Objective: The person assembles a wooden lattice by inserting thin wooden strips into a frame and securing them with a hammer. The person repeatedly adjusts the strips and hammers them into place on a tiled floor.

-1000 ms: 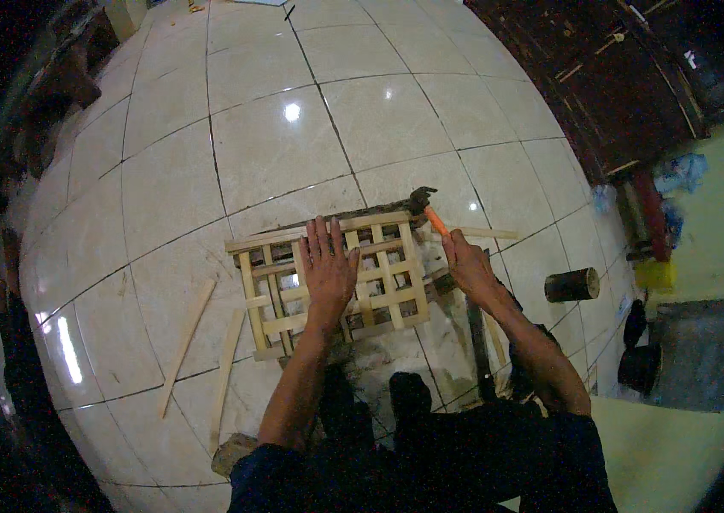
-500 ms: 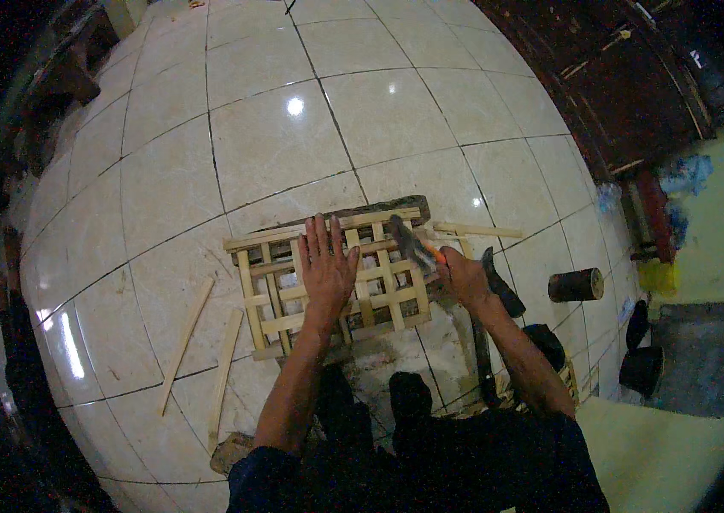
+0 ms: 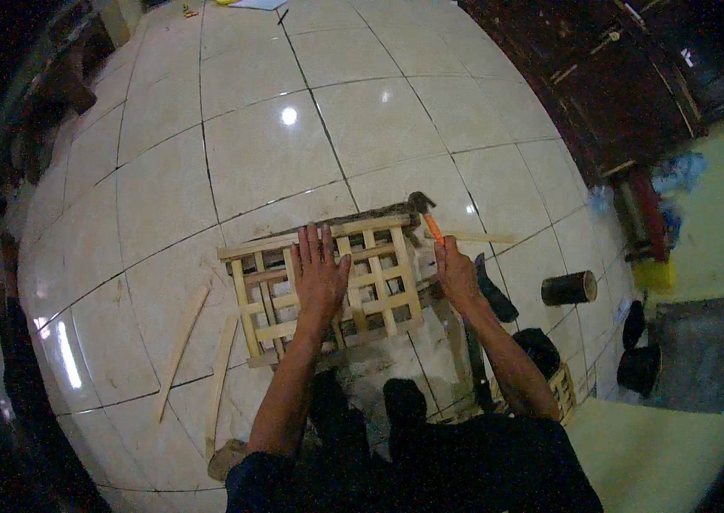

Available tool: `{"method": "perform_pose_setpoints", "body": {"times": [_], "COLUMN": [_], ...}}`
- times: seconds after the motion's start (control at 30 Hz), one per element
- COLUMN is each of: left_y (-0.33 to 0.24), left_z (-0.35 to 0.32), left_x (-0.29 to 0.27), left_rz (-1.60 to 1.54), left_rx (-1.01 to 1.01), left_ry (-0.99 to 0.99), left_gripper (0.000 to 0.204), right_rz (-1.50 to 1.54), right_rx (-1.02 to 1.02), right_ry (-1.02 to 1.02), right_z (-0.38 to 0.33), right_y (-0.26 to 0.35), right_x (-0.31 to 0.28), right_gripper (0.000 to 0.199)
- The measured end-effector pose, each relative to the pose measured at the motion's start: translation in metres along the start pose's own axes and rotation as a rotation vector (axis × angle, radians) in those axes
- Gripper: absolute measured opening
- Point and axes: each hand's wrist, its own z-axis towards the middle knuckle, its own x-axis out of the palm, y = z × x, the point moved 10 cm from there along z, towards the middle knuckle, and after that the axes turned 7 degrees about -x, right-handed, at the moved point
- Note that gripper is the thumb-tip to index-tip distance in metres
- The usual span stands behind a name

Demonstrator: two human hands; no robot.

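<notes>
A person's left hand is lying flat on a lattice of pale wood, its fingers straight and uncurled, their tips reaching the far rail. The right hand is holding its fingers wrapped around the orange handle of a hammer, whose dark head is hanging at the lattice's far right corner; whether it is touching the wood cannot be told. The lattice is sitting on the tiled floor just beyond the person's feet, with dark wood showing along its far edge. Past that edge, the tiles are stretching broadly ahead. Room is narrowing on the sides: two loose strips are lying to the left, a third strip is resting near the right hand, and a log is lying farther right, below a dark cabinet.
</notes>
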Motion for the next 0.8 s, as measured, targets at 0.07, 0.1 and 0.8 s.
{"method": "perform_pose_setpoints", "body": {"times": [0.07,0.1,0.8], "left_y": [0.005,0.007,0.000], "left_z": [-0.002,-0.003,-0.001], "left_x": [-0.001,-0.002,-0.001], "left_rz": [-0.001,-0.002,0.048], "left_rx": [0.014,0.022,0.009], "left_ry": [-0.033,-0.050,-0.018], "left_gripper": [0.069,0.069,0.068], "right_rz": [0.119,0.164,0.400], "right_rx": [-0.071,-0.094,0.117], "right_ry": [-0.044,-0.042,-0.060], "right_z": [0.001,-0.002,-0.009], "right_y": [0.012,0.020,0.009], "right_x": [-0.013,-0.015,-0.001], "right_gripper": [0.027,0.029,0.042]}}
